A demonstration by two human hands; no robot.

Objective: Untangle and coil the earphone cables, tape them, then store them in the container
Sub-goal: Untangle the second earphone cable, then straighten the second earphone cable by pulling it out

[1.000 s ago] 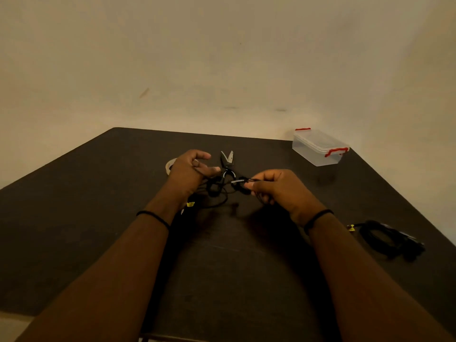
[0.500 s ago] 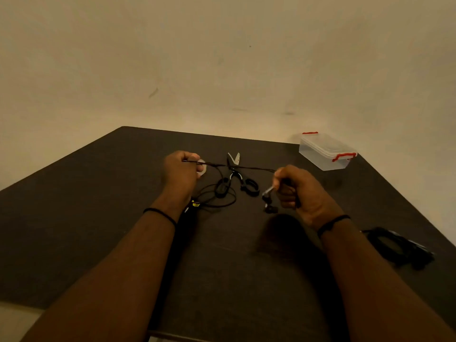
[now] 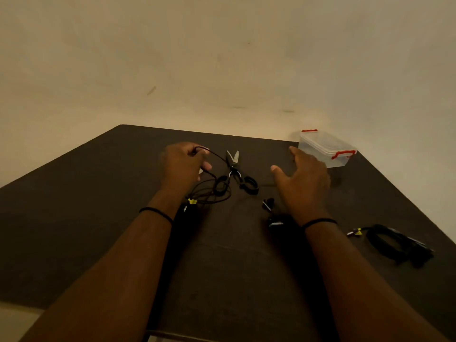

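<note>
A black earphone cable (image 3: 209, 191) lies in loose loops on the dark table (image 3: 98, 218), with a yellow tag near one end. My left hand (image 3: 182, 164) grips a strand of it, the cable arching from my fingers toward the loops. The earbud end (image 3: 270, 206) lies on the table just left of my right wrist. My right hand (image 3: 301, 178) hovers open, fingers spread, holding nothing, reaching toward the back right. A clear lidded container (image 3: 325, 149) with red clips stands at the table's back right corner.
Scissors (image 3: 238, 174) with black handles lie between my hands, blades pointing away. A second coiled black cable (image 3: 394, 243) with a yellow tag rests near the right edge. A pale wall stands behind the table.
My right hand let go of the earbud end, which now lies on the table, and opened while moving toward the container. The left hand kept its grip on the cable.
</note>
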